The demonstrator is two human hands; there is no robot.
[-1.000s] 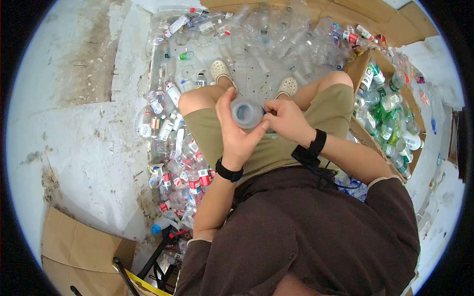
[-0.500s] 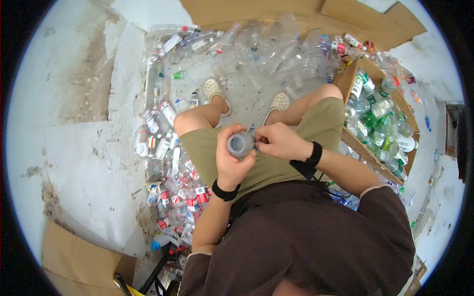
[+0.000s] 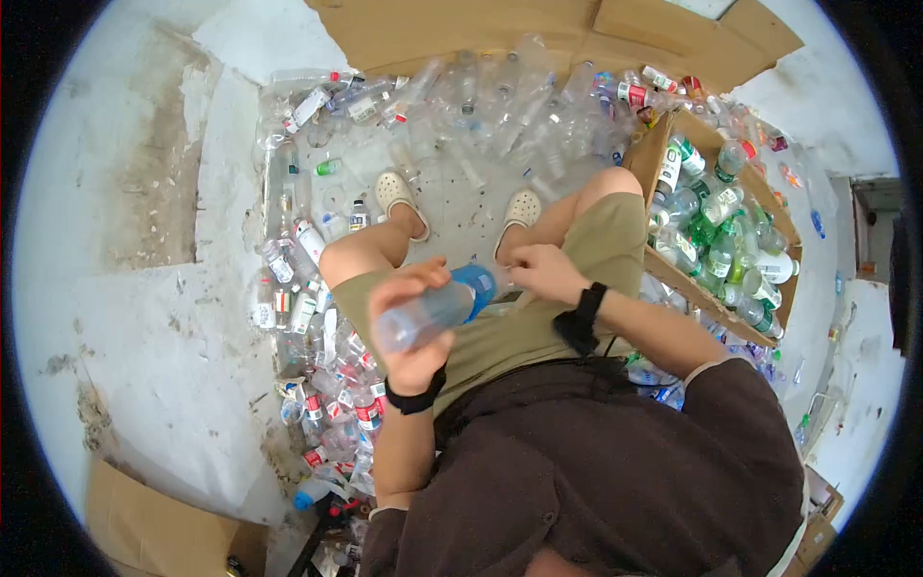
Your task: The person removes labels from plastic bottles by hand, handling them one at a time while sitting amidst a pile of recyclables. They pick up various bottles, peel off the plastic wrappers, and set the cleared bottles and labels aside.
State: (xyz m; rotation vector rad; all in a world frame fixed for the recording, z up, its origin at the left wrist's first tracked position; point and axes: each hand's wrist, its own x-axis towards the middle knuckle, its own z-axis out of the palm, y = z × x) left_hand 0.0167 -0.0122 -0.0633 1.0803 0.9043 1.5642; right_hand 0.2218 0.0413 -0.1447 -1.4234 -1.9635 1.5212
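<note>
A clear plastic bottle [image 3: 430, 314] with a blue label [image 3: 477, 291] lies slantwise above my lap. My left hand [image 3: 411, 337] is wrapped round its left part, the fingers somewhat blurred. At the bottle's right end, just past the label, my right hand [image 3: 550, 274] has its fingers pinched together. Whether they grip the bottle's end or the label's edge is hidden. Both wrists wear black bands, and below them are my khaki shorts [image 3: 601, 240].
Many loose bottles [image 3: 332, 394] lie along the left side, several with red labels. Clear bottles [image 3: 500, 101] pile up at the far side before a cardboard sheet [image 3: 461, 29]. On the right, a cardboard box [image 3: 707, 303] holds green and clear bottles. Two cream clogs [image 3: 396, 197] rest on the floor.
The bottle has turned from pointing its round end at me to lying slantwise, showing its blue label. My left hand moved left and down; my right hand stays at its other end.
</note>
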